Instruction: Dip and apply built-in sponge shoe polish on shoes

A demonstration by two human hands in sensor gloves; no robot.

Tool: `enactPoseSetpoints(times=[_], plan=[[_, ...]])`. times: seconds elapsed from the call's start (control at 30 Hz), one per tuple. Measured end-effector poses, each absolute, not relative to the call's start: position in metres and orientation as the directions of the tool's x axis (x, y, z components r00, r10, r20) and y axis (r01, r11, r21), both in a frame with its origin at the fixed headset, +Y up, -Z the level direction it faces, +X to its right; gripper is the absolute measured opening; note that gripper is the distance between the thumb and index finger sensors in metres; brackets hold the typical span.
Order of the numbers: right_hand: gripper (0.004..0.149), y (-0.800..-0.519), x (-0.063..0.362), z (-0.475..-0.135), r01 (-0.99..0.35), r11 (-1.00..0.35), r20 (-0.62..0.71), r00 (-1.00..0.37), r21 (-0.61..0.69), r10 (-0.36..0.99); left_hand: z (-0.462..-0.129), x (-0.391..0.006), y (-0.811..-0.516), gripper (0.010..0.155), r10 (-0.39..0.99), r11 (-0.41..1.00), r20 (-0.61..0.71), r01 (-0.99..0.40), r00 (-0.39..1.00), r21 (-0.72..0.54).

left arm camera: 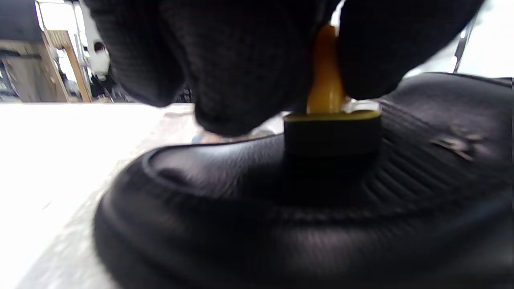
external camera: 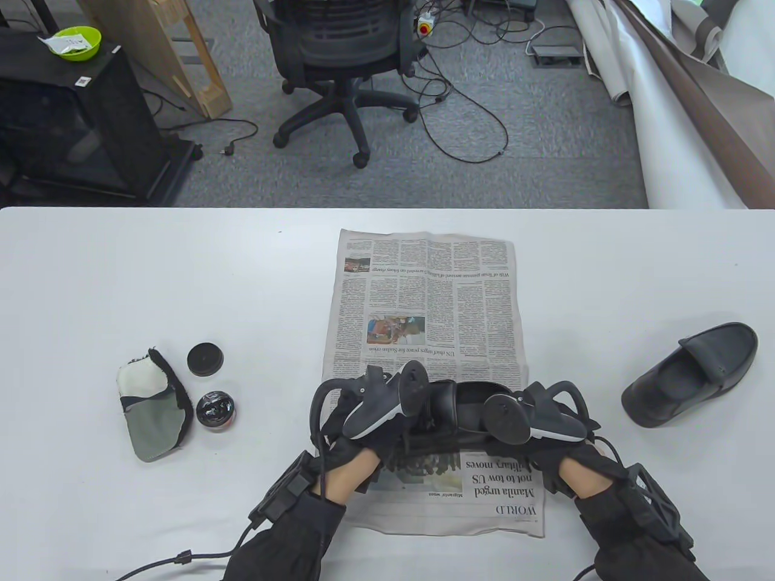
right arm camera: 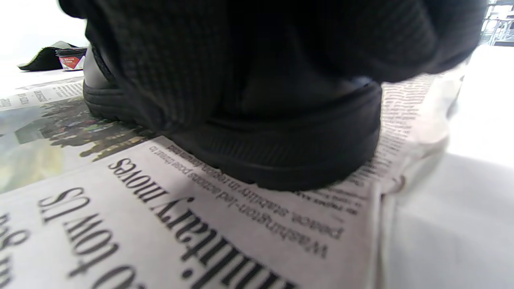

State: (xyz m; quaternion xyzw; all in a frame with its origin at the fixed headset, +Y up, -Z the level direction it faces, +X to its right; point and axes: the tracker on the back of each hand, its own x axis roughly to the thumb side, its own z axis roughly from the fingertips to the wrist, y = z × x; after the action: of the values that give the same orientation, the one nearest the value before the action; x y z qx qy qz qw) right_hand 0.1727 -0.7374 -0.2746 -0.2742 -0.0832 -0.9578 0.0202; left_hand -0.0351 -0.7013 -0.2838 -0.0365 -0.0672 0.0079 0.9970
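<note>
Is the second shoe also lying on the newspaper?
No, the second shoe sits on the bare table, off to the right of the newspaper.

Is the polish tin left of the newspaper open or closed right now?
Open. The polish tin shows glossy black contents, and its lid lies apart on the table, just behind it.

office, swivel chair, grey carpet, floor cables

Both trackers hide most of the shoe on the newspaper; the left wrist view is motion-blurred.
</note>
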Motion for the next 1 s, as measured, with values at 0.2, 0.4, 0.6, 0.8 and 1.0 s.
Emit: enactPoseSetpoints(times=[0.2, 0.4, 0.6, 0.8, 1.0], plan=[[0.041, -0.738, 0.173, -0.274, 0.087, -0.986, 0.528, -0.849, 0.145, 0.003, -0.296, -0.045, -0.709, 0.048, -0.078, 0.997, 0.045, 0.078, 0.996, -0.001], [0.041, -0.738, 0.173, -0.273, 0.085, -0.988, 0.519, -0.855, 0.132, -0.005, -0.295, -0.070, -0.704, 0.048, -0.073, 0.992, -0.010, 0.072, 0.997, -0.104], [0.041, -0.737, 0.173, -0.273, 0.089, -0.987, 0.515, -0.857, 0.131, -0.009, -0.285, -0.075, -0.698, 0.047, -0.048, 0.975, 0.061, 0.060, 0.997, -0.215], [0.041, -0.737, 0.173, -0.273, 0.092, -0.986, 0.512, -0.859, 0.137, -0.009, -0.272, -0.048, -0.699, 0.047, 0.064, 0.967, 0.195, -0.013, 0.979, -0.254], [0.040, -0.737, 0.173, -0.274, 0.089, -0.985, 0.521, -0.854, 0.150, 0.002, -0.272, -0.030, -0.698, 0.047, 0.082, 0.994, 0.164, -0.069, 0.983, -0.084]])
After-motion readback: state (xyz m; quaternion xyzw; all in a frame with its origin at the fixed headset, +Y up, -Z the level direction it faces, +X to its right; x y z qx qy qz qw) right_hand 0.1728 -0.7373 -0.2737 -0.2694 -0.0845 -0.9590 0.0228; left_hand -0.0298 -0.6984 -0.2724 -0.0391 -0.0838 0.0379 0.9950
